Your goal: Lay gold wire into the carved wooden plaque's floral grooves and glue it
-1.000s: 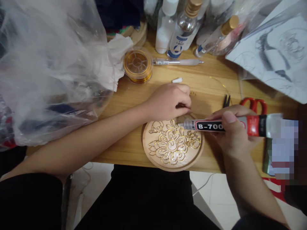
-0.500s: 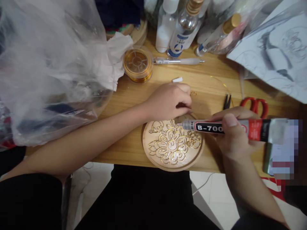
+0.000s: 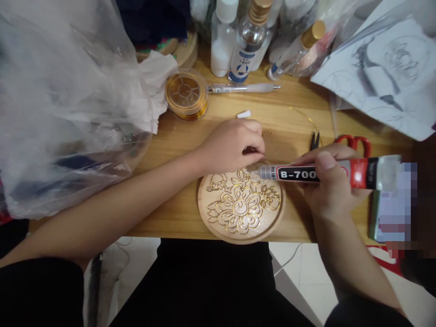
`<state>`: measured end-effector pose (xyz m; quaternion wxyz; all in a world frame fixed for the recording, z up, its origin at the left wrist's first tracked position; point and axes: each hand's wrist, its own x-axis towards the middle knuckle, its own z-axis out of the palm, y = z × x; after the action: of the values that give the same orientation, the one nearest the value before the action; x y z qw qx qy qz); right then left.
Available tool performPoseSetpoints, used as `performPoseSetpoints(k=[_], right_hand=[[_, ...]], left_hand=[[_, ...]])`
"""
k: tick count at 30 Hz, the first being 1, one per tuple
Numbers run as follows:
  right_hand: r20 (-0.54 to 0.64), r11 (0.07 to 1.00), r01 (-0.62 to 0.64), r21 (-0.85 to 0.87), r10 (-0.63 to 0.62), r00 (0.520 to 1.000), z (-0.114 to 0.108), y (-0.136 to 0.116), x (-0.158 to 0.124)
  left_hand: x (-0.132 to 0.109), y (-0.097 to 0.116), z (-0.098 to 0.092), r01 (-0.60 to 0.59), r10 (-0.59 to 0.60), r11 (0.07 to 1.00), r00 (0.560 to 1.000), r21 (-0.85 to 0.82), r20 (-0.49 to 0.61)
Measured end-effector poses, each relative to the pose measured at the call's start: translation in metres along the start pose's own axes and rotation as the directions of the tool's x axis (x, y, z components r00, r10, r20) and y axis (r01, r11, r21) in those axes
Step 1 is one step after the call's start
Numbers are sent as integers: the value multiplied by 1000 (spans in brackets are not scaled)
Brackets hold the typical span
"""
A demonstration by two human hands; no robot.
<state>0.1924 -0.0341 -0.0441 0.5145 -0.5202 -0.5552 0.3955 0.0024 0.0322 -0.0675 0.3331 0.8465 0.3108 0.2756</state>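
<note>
A round wooden disc (image 3: 240,206) carved with a flower lies at the table's near edge, gold wire set along its lines. My left hand (image 3: 233,145) rests curled at the disc's far rim, fingers pinched on something I cannot make out. My right hand (image 3: 329,184) grips a B-7000 glue tube (image 3: 327,173) held level. The tube's nozzle points left and touches the disc's top edge beside my left fingertips.
A spool of gold wire (image 3: 186,96), a white pen (image 3: 243,88) and a small white cap (image 3: 244,114) lie behind the hands. Bottles (image 3: 250,43) stand at the back. A big plastic bag (image 3: 64,100) fills the left. Black pliers (image 3: 314,140), red scissors (image 3: 354,141) and sketch paper (image 3: 384,68) sit right.
The view has shifted slightly. Both hands, the glue tube and the disc keep nearly the same pose, with the nozzle still at the disc's top edge.
</note>
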Motion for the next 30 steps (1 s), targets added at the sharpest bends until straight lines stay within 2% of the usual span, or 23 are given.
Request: performPoseSetpoints(k=[8, 18, 26, 30], right_hand=[[107, 999, -48, -2, 48, 993, 0, -3, 0], [81, 999, 4, -36, -1, 997, -1, 6, 0], [-37, 997, 16, 69, -13, 999, -1, 7, 1], [-6, 998, 23, 59, -22, 1000, 0, 6, 1]], left_hand=[[-1, 0, 0, -30, 30, 1000, 999, -2, -20], [0, 1, 0, -26, 26, 1000, 1000, 16, -13], [-1, 0, 1, -39, 40, 999, 999, 8, -31], [-1, 0, 0, -30, 30, 999, 999, 11, -23]])
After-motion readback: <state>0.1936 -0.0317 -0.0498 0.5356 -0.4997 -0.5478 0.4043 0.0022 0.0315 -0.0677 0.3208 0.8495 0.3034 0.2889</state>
